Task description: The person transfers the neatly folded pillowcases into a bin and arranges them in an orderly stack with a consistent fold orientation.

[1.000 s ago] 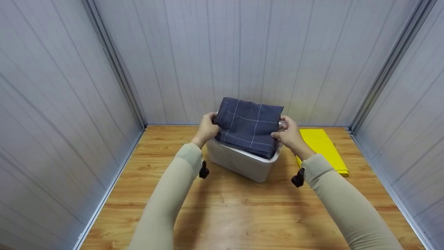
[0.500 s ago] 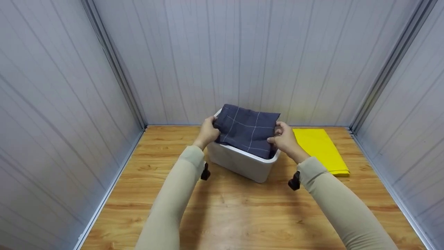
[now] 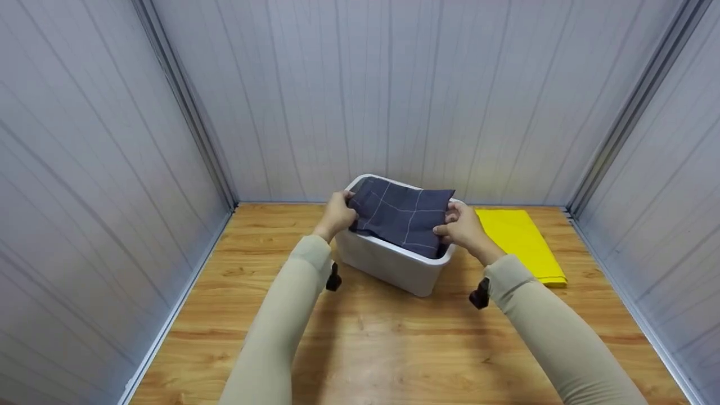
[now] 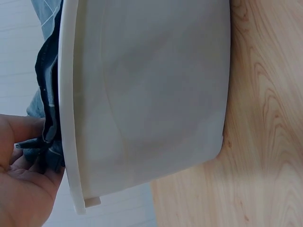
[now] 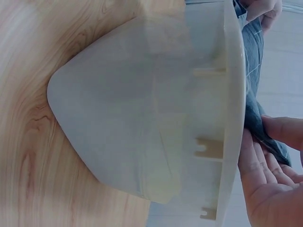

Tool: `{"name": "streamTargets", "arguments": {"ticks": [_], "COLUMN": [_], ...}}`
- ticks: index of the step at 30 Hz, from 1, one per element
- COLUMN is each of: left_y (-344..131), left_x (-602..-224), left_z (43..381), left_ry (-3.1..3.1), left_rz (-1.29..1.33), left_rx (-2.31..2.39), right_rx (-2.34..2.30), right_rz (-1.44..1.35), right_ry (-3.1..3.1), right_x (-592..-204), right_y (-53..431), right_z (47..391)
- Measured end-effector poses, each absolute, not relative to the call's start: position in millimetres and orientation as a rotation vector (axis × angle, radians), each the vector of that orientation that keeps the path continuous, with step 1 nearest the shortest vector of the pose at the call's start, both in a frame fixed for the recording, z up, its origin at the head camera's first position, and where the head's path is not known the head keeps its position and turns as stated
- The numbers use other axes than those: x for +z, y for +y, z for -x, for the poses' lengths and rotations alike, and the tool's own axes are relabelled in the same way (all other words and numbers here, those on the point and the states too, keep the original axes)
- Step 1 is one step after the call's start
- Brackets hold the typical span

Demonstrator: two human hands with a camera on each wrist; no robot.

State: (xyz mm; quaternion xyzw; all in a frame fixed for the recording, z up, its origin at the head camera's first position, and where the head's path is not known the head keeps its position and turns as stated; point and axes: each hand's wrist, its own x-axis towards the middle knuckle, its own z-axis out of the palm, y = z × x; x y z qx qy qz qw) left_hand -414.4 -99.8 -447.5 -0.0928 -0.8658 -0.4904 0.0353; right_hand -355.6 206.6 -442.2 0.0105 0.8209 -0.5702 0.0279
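Note:
A folded dark blue cloth (image 3: 402, 216) with a thin white check lies across the mouth of a white plastic bin (image 3: 388, 264), partly below its rim. My left hand (image 3: 337, 215) pinches the cloth's left edge between thumb and fingers at the rim. On the other side, my right hand (image 3: 464, 228) grips the right edge, thumb on top. In the left wrist view, layers of the cloth (image 4: 47, 94) bunch between thumb and fingers of the left hand (image 4: 23, 175). The right wrist view has the right hand (image 5: 274, 170) with its fingers under the cloth (image 5: 255, 109), against the rim.
A folded yellow sheet (image 3: 523, 244) lies on the wooden surface (image 3: 382, 349) to the right of the bin. Pale panel walls (image 3: 394, 90) stand behind and on both sides. The back wall is close behind the bin.
Both hands have lowered the cloth into the bin's mouth, so the back rim now shows. My right hand has shifted slightly left and down. The bin has stayed in place.

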Motion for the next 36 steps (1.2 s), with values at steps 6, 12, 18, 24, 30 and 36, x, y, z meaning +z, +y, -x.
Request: {"name": "streamTargets", "arguments": {"ticks": [6, 12, 18, 24, 30, 36], "left_y": [-102.0, -105.7, -108.4, -103.8, -100.5, -97.6], "left_x": [-445.4, -448.1, -448.2, -445.9, -443.9, -444.6], "left_z": [413.8, 415.2, 414.0, 410.3, 400.3, 389.5], "left_ry": [-2.637, -2.609, -2.585, -2.595, -2.639, -2.641], "left_rz": [0.313, 0.291, 0.261, 0.306, 0.451, 0.618], "left_rx": [-1.541, -1.554, -1.576, -1.648, -1.590, -1.485], "right_rx": [-1.731, -1.696, -1.651, -1.624, -1.568, -1.547], "right_rz": [-0.023, -0.005, 0.082, 0.090, 0.073, 0.072], "right_ry": [2.578, 2.612, 2.720, 2.761, 2.800, 2.817], "right_x": [-440.7, -439.7, -443.1, -443.4, -445.9, -447.1], "right_y": [205.9, 207.7, 214.7, 226.5, 240.9, 252.7], "right_z": [354.7, 352.3, 352.6, 350.5, 346.8, 342.9]}}
